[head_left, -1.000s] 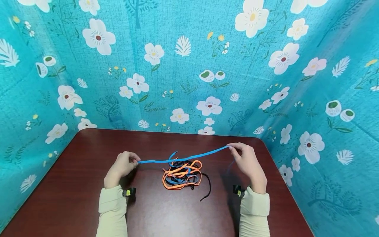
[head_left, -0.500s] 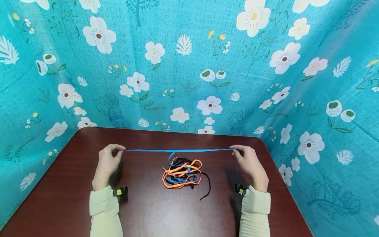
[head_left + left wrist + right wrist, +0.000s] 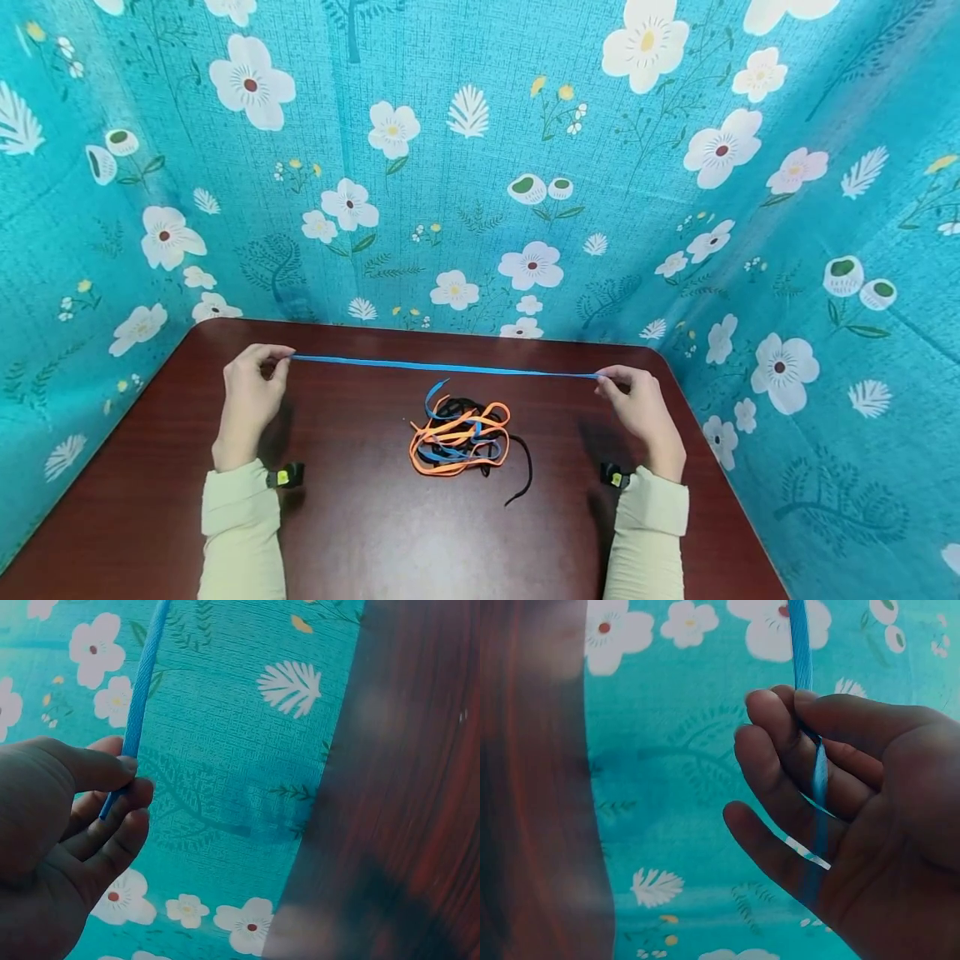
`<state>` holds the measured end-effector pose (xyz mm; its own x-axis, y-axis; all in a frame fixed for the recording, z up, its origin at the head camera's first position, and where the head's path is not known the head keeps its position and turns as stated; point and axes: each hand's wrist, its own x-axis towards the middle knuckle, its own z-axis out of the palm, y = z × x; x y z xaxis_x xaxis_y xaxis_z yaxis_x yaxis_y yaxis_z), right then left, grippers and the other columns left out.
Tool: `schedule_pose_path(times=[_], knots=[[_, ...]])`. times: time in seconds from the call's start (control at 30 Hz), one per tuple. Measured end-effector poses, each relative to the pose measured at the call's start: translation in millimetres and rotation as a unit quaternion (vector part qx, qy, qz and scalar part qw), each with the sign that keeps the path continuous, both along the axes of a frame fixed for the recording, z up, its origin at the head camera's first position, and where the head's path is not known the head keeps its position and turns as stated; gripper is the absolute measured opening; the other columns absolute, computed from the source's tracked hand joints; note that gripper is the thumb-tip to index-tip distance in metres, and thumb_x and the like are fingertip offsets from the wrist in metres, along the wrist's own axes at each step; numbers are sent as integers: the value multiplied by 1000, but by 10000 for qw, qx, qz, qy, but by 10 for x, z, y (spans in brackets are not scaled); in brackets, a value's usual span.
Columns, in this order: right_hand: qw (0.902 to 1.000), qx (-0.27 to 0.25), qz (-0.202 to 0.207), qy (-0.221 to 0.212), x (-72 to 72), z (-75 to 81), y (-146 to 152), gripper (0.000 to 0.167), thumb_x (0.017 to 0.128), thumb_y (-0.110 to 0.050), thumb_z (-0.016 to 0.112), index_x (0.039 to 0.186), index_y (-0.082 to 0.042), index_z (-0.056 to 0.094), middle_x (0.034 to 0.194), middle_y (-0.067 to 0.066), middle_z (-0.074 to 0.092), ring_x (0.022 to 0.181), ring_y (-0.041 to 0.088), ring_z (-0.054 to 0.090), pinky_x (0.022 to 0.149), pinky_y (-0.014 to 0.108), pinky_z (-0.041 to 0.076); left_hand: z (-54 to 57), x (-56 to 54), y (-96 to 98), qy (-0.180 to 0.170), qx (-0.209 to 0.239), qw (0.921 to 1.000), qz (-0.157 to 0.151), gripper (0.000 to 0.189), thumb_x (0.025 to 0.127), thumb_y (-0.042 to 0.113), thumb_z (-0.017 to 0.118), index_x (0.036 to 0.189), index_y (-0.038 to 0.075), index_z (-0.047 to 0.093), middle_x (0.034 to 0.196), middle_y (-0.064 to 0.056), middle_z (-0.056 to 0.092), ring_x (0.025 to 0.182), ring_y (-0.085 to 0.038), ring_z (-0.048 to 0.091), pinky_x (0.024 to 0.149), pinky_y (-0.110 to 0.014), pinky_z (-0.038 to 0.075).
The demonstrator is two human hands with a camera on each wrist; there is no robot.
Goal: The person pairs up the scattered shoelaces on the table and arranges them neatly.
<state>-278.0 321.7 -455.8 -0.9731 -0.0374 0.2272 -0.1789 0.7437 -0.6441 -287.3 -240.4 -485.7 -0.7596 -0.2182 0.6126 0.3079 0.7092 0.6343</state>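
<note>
A flat blue shoelace (image 3: pixel 435 367) is stretched nearly straight above the back of the table, sloping slightly down to the right. My left hand (image 3: pixel 253 392) pinches it near one end between thumb and fingers; a short tip pokes out below the thumb in the left wrist view. At the other side my right hand (image 3: pixel 641 408) pinches the lace too, and in the right wrist view a loose length (image 3: pixel 820 780) hangs down across the palm. Under the stretched lace lies a tangled pile of orange laces (image 3: pixel 450 472), black laces (image 3: pixel 531 467) and another blue lace (image 3: pixel 429 404).
The dark reddish-brown table (image 3: pixel 420 542) has rounded far corners. Blue flowered cloth (image 3: pixel 465 208) hangs behind it and along both sides. A small black wrist camera (image 3: pixel 288 476) sits at the left sleeve, with another wrist camera (image 3: pixel 613 475) at the right one.
My left hand has moved left and away from me, drawing the blue shoelace out longer and tauter. My right hand has shifted slightly right. The pile stays put.
</note>
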Motion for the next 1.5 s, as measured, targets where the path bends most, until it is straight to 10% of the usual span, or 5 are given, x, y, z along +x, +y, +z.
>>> schedule_pose_path(times=[0.5, 0.67, 1.03, 1.5], knots=[[9985, 503, -170, 94, -262, -163, 167, 8, 93, -13, 74, 95, -5, 77, 87, 10, 75, 76, 21, 62, 72, 36, 52, 146, -159, -233, -42, -663, 9977, 117, 7, 90, 0, 75, 91, -7, 73, 77, -22, 70, 65, -30, 60, 60, -34, 42], [9967, 812, 46, 42, -387, -199, 248, 13, 94, -7, 72, 103, 0, 77, 100, 18, 76, 91, 31, 67, 83, 50, 55, 106, -208, -278, 17, -784, 9968, -129, 9, 89, -11, 67, 96, -10, 73, 89, -28, 70, 72, -36, 62, 65, -46, 45], [9892, 1426, -264, -193, -591, -300, 405, 19, 90, -28, 79, 80, -12, 75, 73, 0, 71, 63, 15, 60, 58, 35, 48, -102, -473, -334, -787, -421, 9954, -342, 12, 94, -4, 66, 102, -6, 75, 94, -24, 74, 82, -35, 68, 68, -28, 46], [9735, 2231, -288, -409, -831, -440, 421, 21, 92, -23, 76, 78, -8, 72, 70, 5, 66, 62, 19, 59, 53, 41, 49, -199, -845, -341, -1129, -827, 9894, -387, 11, 90, 5, 76, 90, -6, 74, 84, -23, 72, 78, -36, 65, 70, -49, 53]])
